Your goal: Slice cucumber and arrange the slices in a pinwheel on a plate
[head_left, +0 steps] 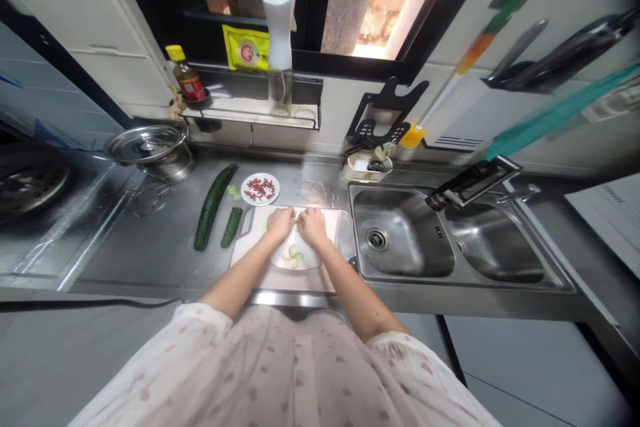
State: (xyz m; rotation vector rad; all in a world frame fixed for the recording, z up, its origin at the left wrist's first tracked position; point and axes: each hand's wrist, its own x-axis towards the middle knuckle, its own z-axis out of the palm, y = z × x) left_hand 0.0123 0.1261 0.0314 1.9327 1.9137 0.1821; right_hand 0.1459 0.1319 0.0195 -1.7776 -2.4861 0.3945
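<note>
My left hand and my right hand meet over a white plate, fingers closed in a pinch. Between the fingertips shows a bit of pale green, apparently a cucumber slice, mostly hidden by the fingers. Several cucumber slices lie fanned out on the plate. The plate rests on a pale cutting board. Left of the board lie a cut piece of cucumber and a longer cucumber. More slices sit beside a small plate of chopped red bits.
A double sink with a black faucet is at right. What looks like a wide knife blade lies at the board's right edge. A lidded steel pot stands at back left, below a shelf with bottles.
</note>
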